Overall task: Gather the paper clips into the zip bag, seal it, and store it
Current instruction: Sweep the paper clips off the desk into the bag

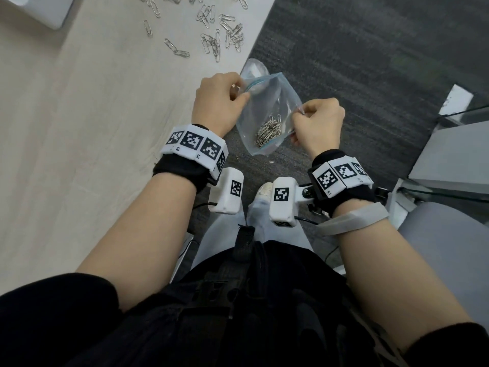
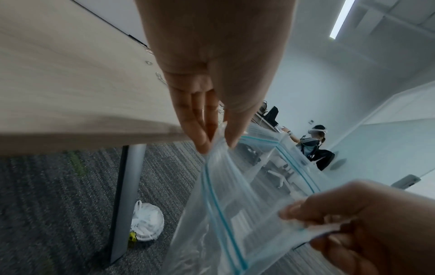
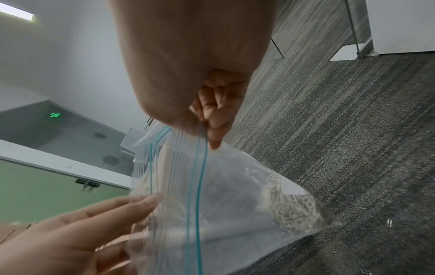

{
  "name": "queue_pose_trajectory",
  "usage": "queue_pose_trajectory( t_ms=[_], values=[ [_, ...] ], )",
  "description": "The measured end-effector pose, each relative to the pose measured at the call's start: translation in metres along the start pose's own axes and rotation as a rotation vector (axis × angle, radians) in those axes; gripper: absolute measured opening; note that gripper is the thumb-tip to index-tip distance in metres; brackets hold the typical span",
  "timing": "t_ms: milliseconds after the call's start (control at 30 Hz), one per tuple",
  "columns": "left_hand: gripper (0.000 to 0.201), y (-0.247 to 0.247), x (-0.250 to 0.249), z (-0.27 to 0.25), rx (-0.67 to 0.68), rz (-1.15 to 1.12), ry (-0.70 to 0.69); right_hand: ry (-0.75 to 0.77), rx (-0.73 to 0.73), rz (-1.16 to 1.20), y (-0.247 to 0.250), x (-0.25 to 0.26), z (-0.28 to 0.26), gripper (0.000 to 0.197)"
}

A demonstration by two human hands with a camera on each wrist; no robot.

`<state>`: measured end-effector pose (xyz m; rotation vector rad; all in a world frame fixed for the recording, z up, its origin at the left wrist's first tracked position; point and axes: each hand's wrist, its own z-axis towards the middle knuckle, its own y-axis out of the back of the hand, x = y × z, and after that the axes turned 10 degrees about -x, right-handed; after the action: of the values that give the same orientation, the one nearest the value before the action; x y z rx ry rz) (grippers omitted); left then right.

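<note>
Hanging between both hands over the grey carpet [image 1: 370, 62], the clear zip bag [image 1: 267, 112] sits just off the edge of the pale wooden bench [image 1: 79, 102]. Nearest the body, the right hand [image 1: 316, 123] has its grip pinched on the bag's right edge near the blue zip line, thumb against curled fingers [image 3: 216, 119]. The left hand [image 1: 219, 99] pinches the opposite top corner, its fingertips [image 2: 202, 137] closed on the plastic beside the bench edge. Stretched between the two grips, the bag's mouth looks unsealed, the two blue zip tracks [image 2: 226, 214] running apart in the left wrist view. A heap of paper clips [image 1: 268, 132] lies in the bag's lower part, sagging toward the bottom corner in the right wrist view. One or two stray clips [image 3: 389, 222] lie on the carpet below the bag. Farther off, on the bench beyond the left hand, many loose paper clips [image 1: 219, 30] are scattered, some of them linked in pairs. At the far left corner of the bench sits part of a white object [image 1: 53, 11], cut off by the frame.
</note>
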<state>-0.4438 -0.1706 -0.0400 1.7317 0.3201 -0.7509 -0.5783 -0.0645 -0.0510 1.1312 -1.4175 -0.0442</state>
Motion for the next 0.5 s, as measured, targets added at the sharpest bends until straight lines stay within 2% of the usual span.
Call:
queue_pose_trajectory(
  t_ms=[100,200,333,433,500],
  values=[
    [0.029,0.002,0.003,0.007,0.135,0.079,0.005,-0.002,-0.008,0.03,-0.002,0.008,0.0,0.018],
    [0.018,0.007,0.0,0.013,0.237,0.126,-0.055,-0.056,-0.088,0.104,-0.005,0.015,-0.001,0.017],
    [0.012,0.016,-0.014,0.019,0.327,-0.053,-0.103,-0.131,-0.238,0.37,-0.005,0.015,-0.007,0.01],
    [0.022,0.021,-0.025,0.025,0.39,-0.214,-0.061,-0.311,-0.322,0.659,-0.008,0.004,-0.012,0.032],
    [0.024,0.023,-0.03,0.03,0.367,-0.279,-0.053,-0.438,-0.373,0.718,-0.012,-0.007,-0.016,0.033]
  ],
)
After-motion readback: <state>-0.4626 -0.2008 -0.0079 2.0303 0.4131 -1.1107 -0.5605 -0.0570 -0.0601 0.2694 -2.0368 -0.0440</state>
